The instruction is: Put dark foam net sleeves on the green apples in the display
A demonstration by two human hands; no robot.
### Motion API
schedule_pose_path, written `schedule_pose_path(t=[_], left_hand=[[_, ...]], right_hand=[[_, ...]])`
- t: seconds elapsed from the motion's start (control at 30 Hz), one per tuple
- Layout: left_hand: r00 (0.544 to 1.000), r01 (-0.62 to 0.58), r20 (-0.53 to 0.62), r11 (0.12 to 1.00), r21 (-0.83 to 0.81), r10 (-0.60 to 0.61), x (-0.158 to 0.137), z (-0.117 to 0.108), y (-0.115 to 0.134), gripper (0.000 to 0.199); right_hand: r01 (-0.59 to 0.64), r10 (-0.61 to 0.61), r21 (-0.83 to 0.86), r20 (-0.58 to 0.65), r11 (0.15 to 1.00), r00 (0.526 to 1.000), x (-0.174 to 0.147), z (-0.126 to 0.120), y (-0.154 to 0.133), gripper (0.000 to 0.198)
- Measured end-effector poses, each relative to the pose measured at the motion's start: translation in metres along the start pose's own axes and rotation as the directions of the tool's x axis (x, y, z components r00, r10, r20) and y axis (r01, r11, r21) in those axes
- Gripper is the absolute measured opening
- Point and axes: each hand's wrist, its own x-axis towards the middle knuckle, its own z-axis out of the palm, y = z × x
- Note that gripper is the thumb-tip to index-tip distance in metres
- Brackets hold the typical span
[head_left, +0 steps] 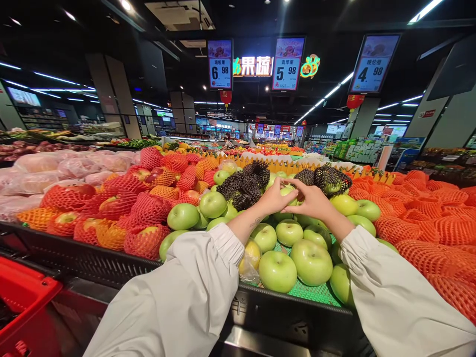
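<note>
Both my hands reach forward over the heap of green apples. My left hand (274, 196) curves round the left side of a green apple (290, 190), with the fingers near its top. On the other side of that apple, my right hand (312, 199) bends its thumb and fingers towards the left hand. The fingertips nearly meet and partly hide the apple; whether it is lifted, I cannot tell. Black foam net sleeves (245, 184) lie left of my hands. Beyond the right hand, another black net (330, 179) covers an apple. Loose green apples (311, 261) rest on a green mat below.
Fruit in red and orange nets (148, 208) is piled to the left, orange-netted fruit (427, 213) to the right. A black display edge (282, 312) runs along the front. A red basket (26, 297) stands at lower left. Price screens (288, 64) hang overhead.
</note>
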Motion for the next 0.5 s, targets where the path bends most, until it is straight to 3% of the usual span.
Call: schedule_pose_path(t=[0.13,0.27,0.37,0.43,0.5], left_hand=[[0.998,-0.041,0.055,0.995,0.094,0.036,-0.002,-0.006,0.003,0.046],[0.979,-0.199,0.114,0.886,0.418,0.167,-0.004,-0.017,0.009,0.046],[0.969,-0.131,-0.083,0.771,0.623,0.231,-0.005,-0.026,0.013,0.043],[0.939,0.016,-0.264,0.739,0.674,0.22,-0.006,-0.029,0.013,0.036],[0.914,0.185,-0.386,0.714,0.676,0.128,-0.006,-0.03,0.01,0.031]], right_hand=[[-0.026,0.025,-0.031,-0.017,0.999,1.0,0.001,0.004,0.0,0.068],[-0.086,0.085,-0.221,-0.013,0.971,0.996,0.003,0.008,0.005,0.052],[-0.16,0.162,-0.279,-0.017,0.947,0.987,0.003,0.008,0.01,0.056],[-0.189,0.186,-0.27,-0.035,0.944,0.982,0.003,0.007,0.013,0.061],[-0.198,0.196,-0.254,-0.032,0.947,0.98,0.002,0.007,0.014,0.061]])
